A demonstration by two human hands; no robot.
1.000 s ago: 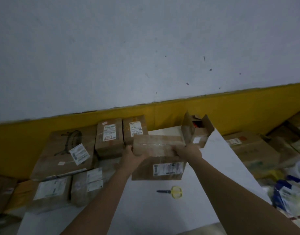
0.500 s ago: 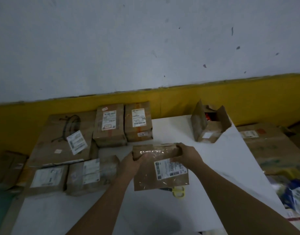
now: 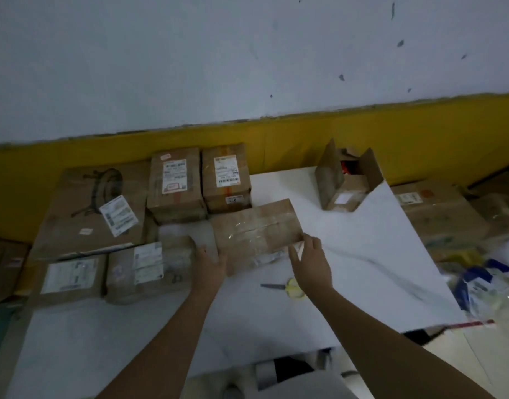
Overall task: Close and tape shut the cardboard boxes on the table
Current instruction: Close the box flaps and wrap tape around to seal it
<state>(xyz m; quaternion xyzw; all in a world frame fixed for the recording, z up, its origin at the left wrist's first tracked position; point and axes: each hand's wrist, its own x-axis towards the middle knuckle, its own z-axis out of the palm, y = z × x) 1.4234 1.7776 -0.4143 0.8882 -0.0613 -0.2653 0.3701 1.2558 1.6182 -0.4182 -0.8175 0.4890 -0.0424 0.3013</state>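
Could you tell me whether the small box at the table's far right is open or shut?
Open: the small brown cardboard box has flaps standing up, red contents showing.

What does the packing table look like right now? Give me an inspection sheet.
Surface: white table, dimly lit.
Job's things: taped box lying mid-table; open box at the far right, flaps up; labelled boxes, closed, along the left.
Clutter: scissors beside the right wrist; plastic bags off the right edge.
Grips: left hand open against the taped box's left end; right hand, fingers spread, touching its near right corner.
Cables: nothing seen.
Surroundings: wall, white over a yellow band; more boxes to the right.
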